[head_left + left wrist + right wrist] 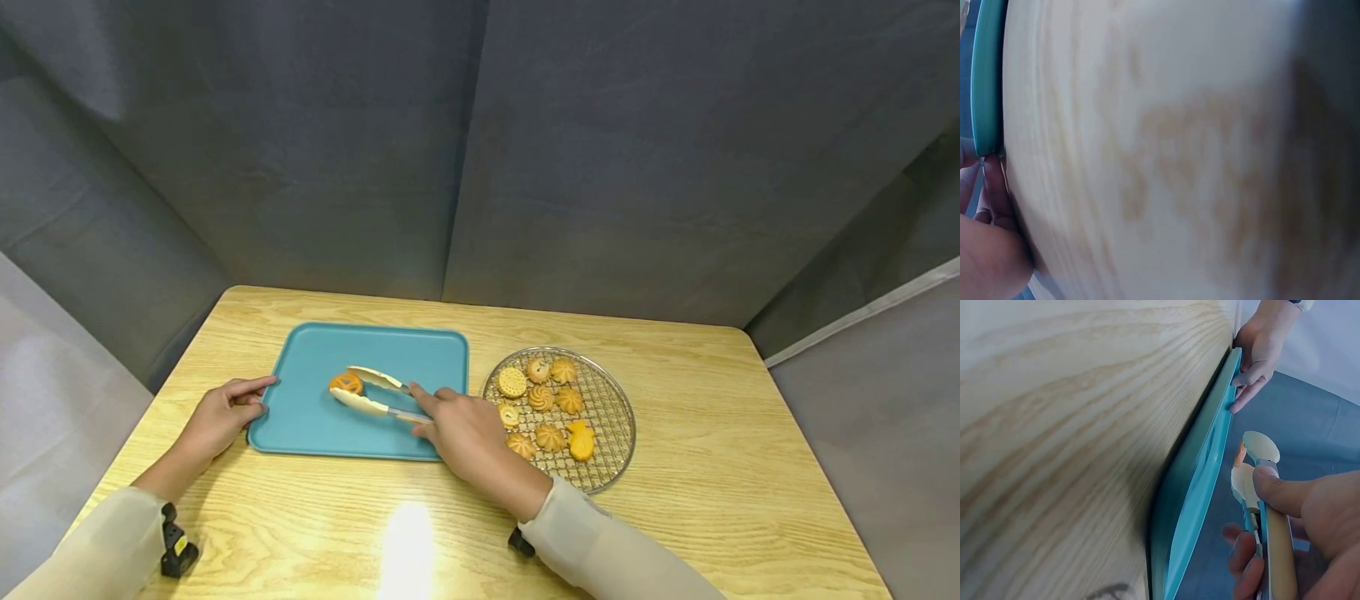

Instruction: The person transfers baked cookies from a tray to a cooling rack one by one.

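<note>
My right hand [471, 433] grips a pair of tongs [363, 403] with cream-coloured tips, reaching over the blue tray [300, 429]. Between the tips is an orange-brown pretzel-shaped cookie [346, 383]; in the right wrist view a thin orange edge of the cookie [1239, 454] shows there. Whether the cookie touches the tray is hard to tell. At the tray's left edge, my left hand [217, 417] pinches the rim, thumb and fingers at the side. The left wrist view catches only those fingers [999, 194] by the tray corner.
To the right of the tray stands a round wire rack [611, 454] with several cookies, among them a yellow pineapple-shaped cookie [581, 440]. My right forearm passes over the rack's lower left part. Grey curtains [600, 167] hang behind the wooden table [712, 467].
</note>
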`<control>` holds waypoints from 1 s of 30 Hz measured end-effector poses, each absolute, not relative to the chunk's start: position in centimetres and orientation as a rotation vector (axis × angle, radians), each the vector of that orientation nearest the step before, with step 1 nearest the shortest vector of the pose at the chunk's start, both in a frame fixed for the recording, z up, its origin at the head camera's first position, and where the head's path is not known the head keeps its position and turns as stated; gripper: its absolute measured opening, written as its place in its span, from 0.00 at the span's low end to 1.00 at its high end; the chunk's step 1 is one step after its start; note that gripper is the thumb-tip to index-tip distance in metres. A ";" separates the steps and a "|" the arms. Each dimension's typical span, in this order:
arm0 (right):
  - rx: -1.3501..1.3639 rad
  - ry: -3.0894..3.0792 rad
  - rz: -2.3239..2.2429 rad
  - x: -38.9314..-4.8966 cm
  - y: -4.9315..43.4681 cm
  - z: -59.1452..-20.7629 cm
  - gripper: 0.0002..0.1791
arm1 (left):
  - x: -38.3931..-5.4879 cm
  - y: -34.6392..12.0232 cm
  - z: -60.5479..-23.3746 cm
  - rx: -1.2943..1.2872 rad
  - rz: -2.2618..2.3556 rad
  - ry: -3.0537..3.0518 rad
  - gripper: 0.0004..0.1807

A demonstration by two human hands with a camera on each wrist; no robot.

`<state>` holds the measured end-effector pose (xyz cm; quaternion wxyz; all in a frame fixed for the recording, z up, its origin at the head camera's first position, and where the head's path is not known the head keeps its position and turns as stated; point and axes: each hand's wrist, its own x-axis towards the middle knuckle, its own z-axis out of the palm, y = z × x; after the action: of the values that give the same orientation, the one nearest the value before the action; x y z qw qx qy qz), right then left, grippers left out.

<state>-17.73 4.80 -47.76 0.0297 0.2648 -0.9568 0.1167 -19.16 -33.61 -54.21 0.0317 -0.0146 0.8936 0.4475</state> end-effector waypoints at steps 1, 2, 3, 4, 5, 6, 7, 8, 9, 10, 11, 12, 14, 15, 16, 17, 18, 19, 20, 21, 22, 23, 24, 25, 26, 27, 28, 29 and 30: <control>0.813 -2.949 0.360 -17.6 5.0 -47.8 0.35 | -19.2 -33.6 -54.2 -0.044 1.378 2.756 0.26; 0.809 -2.948 0.360 -17.6 5.1 -47.7 0.35 | -19.2 -33.6 -54.2 -0.045 1.382 2.753 0.26; 0.806 -2.946 0.363 -17.5 5.3 -47.7 0.35 | -19.2 -33.6 -54.2 -0.046 1.389 2.750 0.26; 0.804 -2.943 0.361 -17.4 5.4 -47.7 0.35 | -19.2 -33.6 -54.2 -0.046 1.393 2.750 0.26; 0.802 -2.939 0.366 -17.3 5.6 -47.7 0.35 | -19.2 -33.6 -54.2 -0.046 1.398 2.748 0.25; 0.802 -2.933 0.374 -17.3 5.8 -47.7 0.35 | -19.2 -33.6 -54.2 -0.044 1.403 2.747 0.25; 0.801 -2.929 0.384 -17.2 5.9 -47.8 0.35 | -19.1 -33.6 -54.2 -0.045 1.406 2.746 0.25; 0.800 -2.927 0.388 -17.1 6.1 -47.8 0.35 | -19.1 -33.6 -54.2 -0.045 1.410 2.745 0.25; 0.797 -2.922 0.394 -17.0 6.3 -47.8 0.35 | -19.1 -33.7 -54.2 -0.044 1.414 2.742 0.25; 0.795 -2.919 0.397 -16.9 6.5 -47.8 0.35 | -19.1 -33.7 -54.2 -0.043 1.417 2.740 0.25; 0.794 -2.917 0.400 -16.9 6.6 -47.8 0.35 | -19.1 -33.7 -54.3 -0.041 1.418 2.739 0.25; 0.793 -2.918 0.404 -16.8 6.8 -47.8 0.35 | -19.1 -33.8 -54.3 -0.040 1.420 2.737 0.25; 0.785 -2.918 0.409 -16.6 7.2 -47.9 0.35 | -19.1 -33.9 -54.4 -0.032 1.416 2.744 0.25; 0.779 -2.916 0.414 -16.5 7.4 -47.9 0.35 | -19.1 -33.9 -54.4 -0.029 1.414 2.746 0.25; 0.773 -2.916 0.418 -16.4 7.6 -47.9 0.35 | -19.1 -33.9 -54.5 -0.025 1.412 2.749 0.25; 0.769 -2.913 0.421 -16.3 7.8 -47.8 0.36 | -19.2 -33.9 -54.5 -0.024 1.409 2.751 0.25; 0.764 -2.908 0.428 -16.2 8.0 -47.8 0.36 | -19.2 -33.9 -54.5 -0.023 1.409 2.750 0.25; 0.758 -2.902 0.436 -16.1 8.2 -47.8 0.36 | -19.2 -33.9 -54.5 -0.025 1.409 2.750 0.25; 0.753 -2.897 0.444 -16.0 8.5 -47.8 0.36 | -19.2 -33.9 -54.5 -0.028 1.410 2.747 0.25; 0.749 -2.891 0.452 -16.0 8.7 -47.8 0.36 | -19.1 -33.9 -54.4 -0.030 1.411 2.746 0.25; 0.744 -2.886 0.459 -15.9 8.9 -47.8 0.36 | -19.1 -33.8 -54.4 -0.031 1.409 2.746 0.25; 0.738 -2.883 0.465 -15.8 9.1 -47.8 0.36 | -19.1 -33.8 -54.4 -0.032 1.407 2.746 0.25; 0.729 -2.880 0.475 -15.7 9.3 -47.7 0.36 | -19.1 -33.8 -54.4 -0.035 1.406 2.745 0.25; 0.719 -2.878 0.485 -15.6 9.5 -47.7 0.36 | -19.1 -33.7 -54.4 -0.036 1.402 2.747 0.25; 0.709 -2.876 0.489 -15.5 9.7 -47.7 0.36 | -19.1 -33.7 -54.3 -0.035 1.400 2.748 0.25; 0.696 -2.874 0.492 -15.5 9.9 -47.7 0.36 | -19.1 -33.7 -54.3 -0.033 1.400 2.747 0.25; 0.687 -2.874 0.492 -15.4 10.2 -47.7 0.36 | -19.2 -33.7 -54.4 -0.033 1.399 2.747 0.25; 0.678 -2.874 0.491 -15.4 10.4 -47.7 0.36 | -19.2 -33.7 -54.4 -0.032 1.400 2.746 0.25; 0.669 -2.872 0.491 -15.3 10.6 -47.7 0.36 | -19.2 -33.7 -54.4 -0.032 1.401 2.746 0.25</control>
<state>-15.32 10.57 -47.72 0.0760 0.2233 -0.9579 0.1639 -19.21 -33.68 -54.43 0.0293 -0.0103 0.8903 0.4543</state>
